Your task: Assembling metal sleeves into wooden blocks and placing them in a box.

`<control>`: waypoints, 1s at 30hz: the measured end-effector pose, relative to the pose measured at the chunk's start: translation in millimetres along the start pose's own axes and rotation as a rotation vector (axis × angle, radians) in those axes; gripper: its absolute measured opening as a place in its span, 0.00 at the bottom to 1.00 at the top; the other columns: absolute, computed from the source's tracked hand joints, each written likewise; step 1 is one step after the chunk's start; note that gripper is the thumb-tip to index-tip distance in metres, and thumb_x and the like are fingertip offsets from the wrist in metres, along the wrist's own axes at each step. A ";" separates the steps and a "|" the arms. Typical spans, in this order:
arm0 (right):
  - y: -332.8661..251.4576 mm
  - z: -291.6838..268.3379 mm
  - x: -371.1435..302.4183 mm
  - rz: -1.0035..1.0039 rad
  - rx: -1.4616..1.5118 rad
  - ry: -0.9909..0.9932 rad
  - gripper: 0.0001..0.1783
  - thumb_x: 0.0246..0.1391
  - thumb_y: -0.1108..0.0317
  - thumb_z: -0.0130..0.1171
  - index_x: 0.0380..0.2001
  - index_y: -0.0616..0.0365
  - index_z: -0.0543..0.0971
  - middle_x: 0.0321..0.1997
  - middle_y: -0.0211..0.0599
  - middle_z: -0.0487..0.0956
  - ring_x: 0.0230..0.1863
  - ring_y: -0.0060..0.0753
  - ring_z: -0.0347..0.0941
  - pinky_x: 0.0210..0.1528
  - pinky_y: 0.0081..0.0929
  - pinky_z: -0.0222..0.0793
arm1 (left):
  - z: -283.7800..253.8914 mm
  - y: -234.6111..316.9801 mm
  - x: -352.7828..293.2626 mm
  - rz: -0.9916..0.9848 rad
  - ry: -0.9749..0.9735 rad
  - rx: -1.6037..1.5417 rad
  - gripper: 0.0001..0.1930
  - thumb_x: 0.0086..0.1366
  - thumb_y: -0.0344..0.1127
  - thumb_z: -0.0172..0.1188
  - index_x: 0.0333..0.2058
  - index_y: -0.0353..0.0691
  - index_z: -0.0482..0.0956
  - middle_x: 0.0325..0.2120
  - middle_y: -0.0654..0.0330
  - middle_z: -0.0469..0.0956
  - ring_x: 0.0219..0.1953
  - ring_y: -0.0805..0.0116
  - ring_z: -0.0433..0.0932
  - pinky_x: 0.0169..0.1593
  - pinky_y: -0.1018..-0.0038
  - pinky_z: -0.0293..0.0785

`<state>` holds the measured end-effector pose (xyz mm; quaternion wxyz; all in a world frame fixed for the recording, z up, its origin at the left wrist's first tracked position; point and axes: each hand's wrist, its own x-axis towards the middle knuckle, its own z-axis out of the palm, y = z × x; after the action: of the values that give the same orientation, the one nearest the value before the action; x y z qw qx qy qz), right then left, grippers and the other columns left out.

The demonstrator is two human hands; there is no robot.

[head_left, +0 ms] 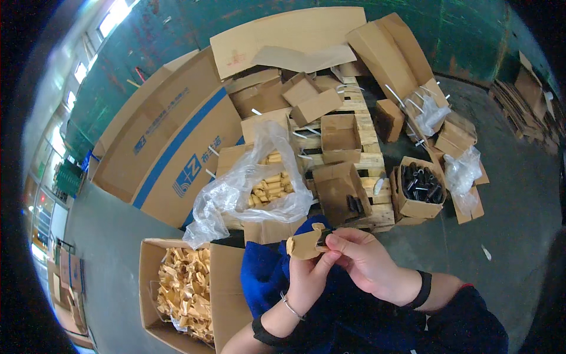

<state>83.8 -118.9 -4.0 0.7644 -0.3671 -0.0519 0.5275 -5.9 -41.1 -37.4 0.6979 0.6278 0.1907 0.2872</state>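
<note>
My left hand [308, 277] is closed around a tan folded paper sleeve [304, 245] with ragged ends, held over my lap. From the right, my right hand [368, 259] pinches a small black tube [323, 237] at the edge of that sleeve. The two hands touch at the thumbs. How far the black tube sits inside the sleeve cannot be made out. An open carton [230, 295] of loose, crumpled tan sleeves [184, 289] stands left of my lap. Ahead of my hands, a plastic-lined carton contains several tan wrapped rolls [272, 187].
A small carton [420, 209] full of black tubes [422, 184] stands ahead right. Beside it, an open box [330, 189] has a few black pieces inside. Boxes rest on a wooden pallet [372, 141]. Clear plastic bags [463, 171] and flattened cardboard [519, 106] lie to the right.
</note>
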 end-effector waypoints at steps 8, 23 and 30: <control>-8.5 -3.5 -0.8 -0.065 0.010 -0.099 0.08 0.47 0.68 0.55 0.29 0.61 0.75 0.25 0.33 0.75 0.26 0.25 0.70 0.25 0.22 0.67 | -14.1 4.6 9.1 -0.408 -0.083 -0.292 0.08 0.58 0.37 0.48 0.33 0.40 0.68 0.22 0.65 0.69 0.21 0.74 0.67 0.21 0.81 0.61; 2.1 -10.9 7.1 -0.251 -0.336 -0.241 0.07 0.42 0.74 0.59 0.27 0.64 0.75 0.30 0.29 0.61 0.22 0.20 0.67 0.20 0.15 0.69 | -25.7 -0.5 16.3 -0.452 -0.439 -0.698 0.14 0.58 0.43 0.48 0.41 0.45 0.64 0.28 0.65 0.67 0.27 0.75 0.67 0.29 0.81 0.62; -2.5 -17.1 11.5 -0.159 -0.307 -0.196 0.09 0.47 0.67 0.56 0.28 0.62 0.73 0.27 0.27 0.69 0.30 0.17 0.65 0.34 0.15 0.60 | -13.8 11.4 2.7 -0.201 -0.038 -0.229 0.06 0.61 0.33 0.43 0.34 0.38 0.65 0.23 0.66 0.65 0.24 0.79 0.63 0.25 0.85 0.58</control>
<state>98.7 -118.2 -18.4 0.7302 -0.4208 -0.2347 0.4844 -14.3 -28.2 -27.8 0.7936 0.5272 0.2053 0.2240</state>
